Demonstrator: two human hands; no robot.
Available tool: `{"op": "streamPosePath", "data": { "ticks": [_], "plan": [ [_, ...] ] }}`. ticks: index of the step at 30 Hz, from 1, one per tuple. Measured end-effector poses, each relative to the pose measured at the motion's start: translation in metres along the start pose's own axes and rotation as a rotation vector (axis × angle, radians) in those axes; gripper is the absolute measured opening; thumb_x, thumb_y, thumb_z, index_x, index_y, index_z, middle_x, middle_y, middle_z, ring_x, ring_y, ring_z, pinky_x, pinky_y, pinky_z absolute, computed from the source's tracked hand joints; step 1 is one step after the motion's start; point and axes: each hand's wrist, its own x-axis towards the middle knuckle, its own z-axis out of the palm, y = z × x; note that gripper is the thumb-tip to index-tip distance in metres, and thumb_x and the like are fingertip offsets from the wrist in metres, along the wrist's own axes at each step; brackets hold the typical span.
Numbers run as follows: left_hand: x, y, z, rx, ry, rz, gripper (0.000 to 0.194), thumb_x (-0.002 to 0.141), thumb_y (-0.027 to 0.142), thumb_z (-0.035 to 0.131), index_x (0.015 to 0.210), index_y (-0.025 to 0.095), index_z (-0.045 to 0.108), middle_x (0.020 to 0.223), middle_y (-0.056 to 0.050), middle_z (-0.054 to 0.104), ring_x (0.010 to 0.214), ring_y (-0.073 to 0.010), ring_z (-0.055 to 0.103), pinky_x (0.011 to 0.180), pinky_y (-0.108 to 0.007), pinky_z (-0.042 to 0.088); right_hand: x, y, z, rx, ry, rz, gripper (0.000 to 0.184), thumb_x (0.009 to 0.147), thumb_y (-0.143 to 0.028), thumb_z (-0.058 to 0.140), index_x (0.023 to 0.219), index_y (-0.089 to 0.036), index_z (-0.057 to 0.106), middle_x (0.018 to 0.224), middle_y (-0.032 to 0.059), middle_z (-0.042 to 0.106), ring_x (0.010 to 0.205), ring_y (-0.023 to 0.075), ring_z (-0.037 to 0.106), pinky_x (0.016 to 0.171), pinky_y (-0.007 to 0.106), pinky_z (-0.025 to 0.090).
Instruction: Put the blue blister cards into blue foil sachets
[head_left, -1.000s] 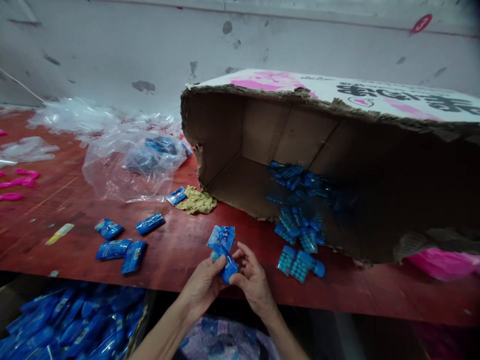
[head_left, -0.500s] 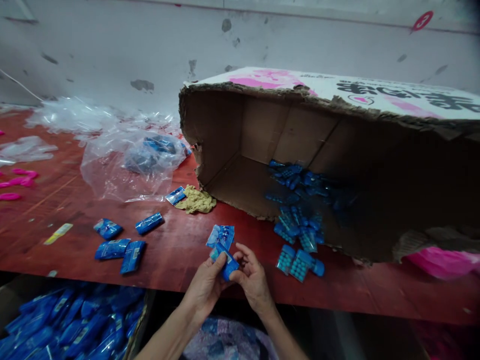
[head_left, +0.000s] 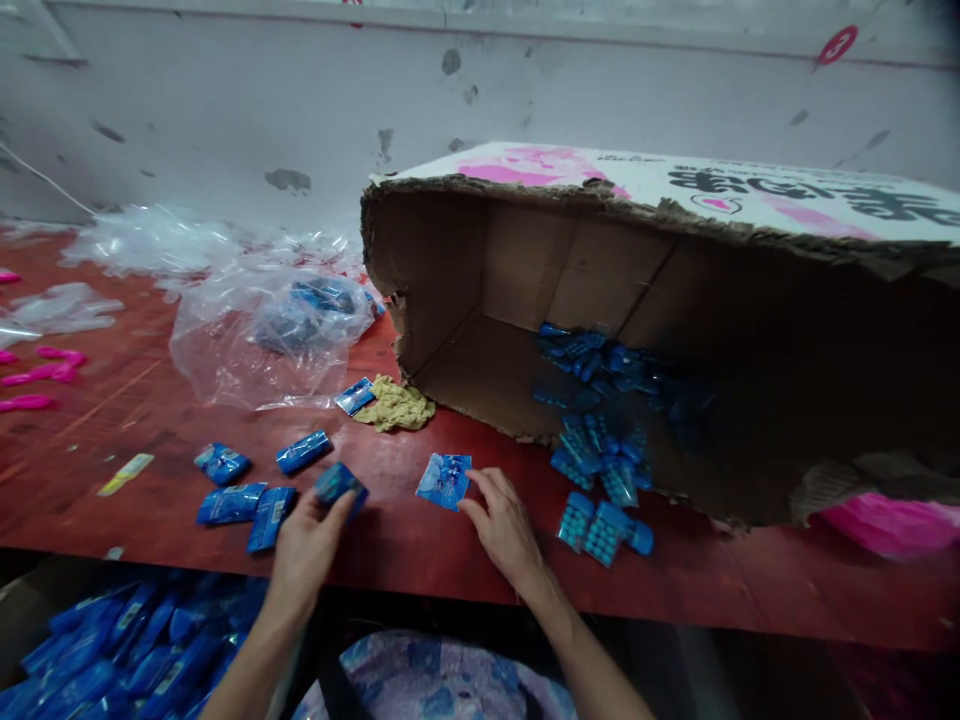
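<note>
Blue packet (head_left: 340, 486), slightly blurred, above the near part of the red surface (head_left: 405, 560); we see the left hand (head_left: 306, 545) gripping it between thumb and fingers. To its right, a printed blue sheet (head_left: 444, 482) lies flat; the right hand (head_left: 504, 522) is at its right edge, grip open, thumb and forefinger parted; we cannot tell whether they touch it. Left of the held packet we count four wrapped packets (head_left: 270, 518), the nearer two touching. Beyond, a yellow cloth (head_left: 396, 405) with a small blue packet against it, and a crumpled clear bag (head_left: 225, 345). Rightward, a torn-edged carton (head_left: 442, 240) lies open toward us, blue-topped containers of beads (head_left: 602, 535) inside and before it.
</note>
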Motion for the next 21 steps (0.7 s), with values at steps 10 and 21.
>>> {"op": "streamPosePath", "data": {
  "ticks": [10, 21],
  "plan": [
    [0.01, -0.017, 0.002, 0.753, 0.444, 0.573, 0.059, 0.08, 0.043, 0.04, 0.126, 0.007, 0.041, 0.13, -0.022, 0.043, 0.124, -0.032, 0.033, 0.099, -0.046, 0.027, 0.017, -0.002, 0.029, -0.503, 0.001, 0.045, 0.01, 0.084, -0.025, 0.053, 0.085, -0.024, 0.063, 0.09, 0.004, 0.061, 0.086, 0.0224, 0.05, 0.072, 0.033, 0.033],
    [-0.011, -0.018, 0.043, 0.227, -0.046, 0.348, 0.053, 0.071, 0.045, 0.052, 0.112, 0.011, 0.053, 0.096, -0.014, 0.065, 0.083, -0.0257, 0.062, 0.073, -0.039, 0.048, 0.011, 0.001, 0.02, -0.539, 0.032, 0.023, 0.021, 0.089, -0.024, 0.045, 0.079, -0.025, 0.063, 0.084, 0.0011, 0.061, 0.08, 0.0185, 0.05, 0.069, 0.03, 0.029]
  ]
}}
